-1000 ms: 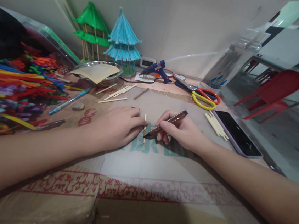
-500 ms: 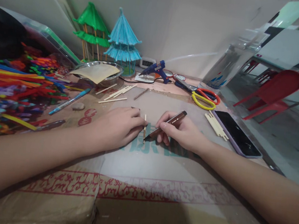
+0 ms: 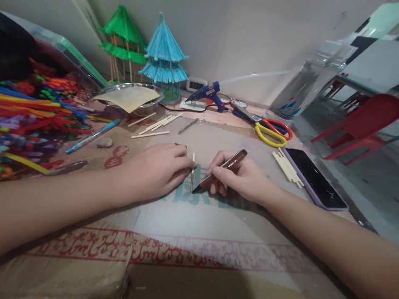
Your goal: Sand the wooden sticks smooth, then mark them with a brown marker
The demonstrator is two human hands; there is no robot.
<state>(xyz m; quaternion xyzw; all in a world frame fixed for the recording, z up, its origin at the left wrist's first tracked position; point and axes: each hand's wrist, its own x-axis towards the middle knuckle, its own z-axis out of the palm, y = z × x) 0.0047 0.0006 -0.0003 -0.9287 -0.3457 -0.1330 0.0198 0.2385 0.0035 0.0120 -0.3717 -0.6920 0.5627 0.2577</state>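
A short, thin wooden stick (image 3: 192, 179) lies on the cardboard, pointing away from me, partly coloured brown. My left hand (image 3: 163, 169) rests palm down beside it, with closed fingertips pressing on the stick. In my right hand (image 3: 234, 174) is a brown marker pen (image 3: 231, 162), gripped like a writing pen. The marker's dark tip meets or nearly meets the near end of the stick. Beyond my hands, several pale sticks (image 3: 157, 125) and one brown stick (image 3: 188, 126) lie on the cardboard (image 3: 222, 133).
To the left are coloured pipe cleaners (image 3: 18, 111) and a blue pen (image 3: 93, 136). Behind stand a metal bowl (image 3: 154, 104), green (image 3: 121, 27) and blue (image 3: 165, 46) pavilion models and a glue gun (image 3: 208, 93). Scissors (image 3: 272, 131), more sticks (image 3: 288, 167), and a phone (image 3: 315, 178) lie right.
The marker's tip has slid slightly toward me along the stick, to its near end. My left hand and the stick stay almost still.
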